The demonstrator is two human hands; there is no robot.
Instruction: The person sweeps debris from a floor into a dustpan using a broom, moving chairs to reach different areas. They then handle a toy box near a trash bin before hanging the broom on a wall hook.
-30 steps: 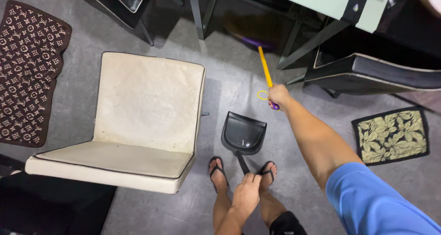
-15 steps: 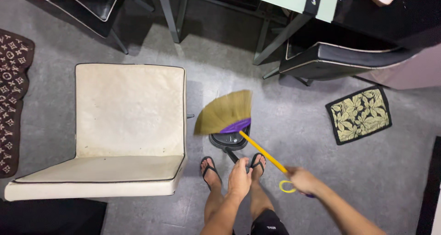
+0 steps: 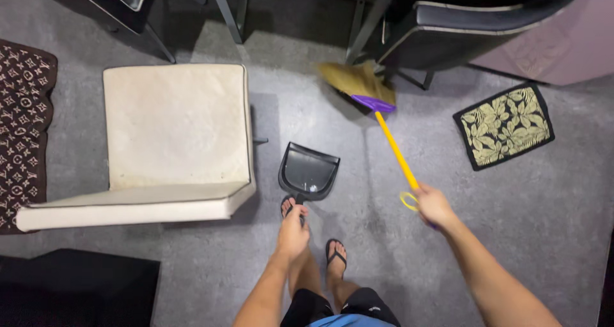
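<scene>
We see the left hand [image 3: 293,230] closed around the handle of a black dustpan [image 3: 308,171], which rests flat on the grey floor [image 3: 543,193] just ahead of the feet. The right hand [image 3: 433,207] is wrapped around the end of the yellow broom handle [image 3: 396,151]; the straw broom head [image 3: 355,81] lies on the floor beside the black chair [image 3: 460,20]. A cream seat cushion [image 3: 173,129] sits left of the dustpan, a leaf-patterned mat [image 3: 504,125] to the right.

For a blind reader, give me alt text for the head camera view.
A person's left hand grips a black plastic dustpan on the grey floor while the right hand holds a yellow-handled straw broom. A cream cushioned chair stands to the left.
</scene>
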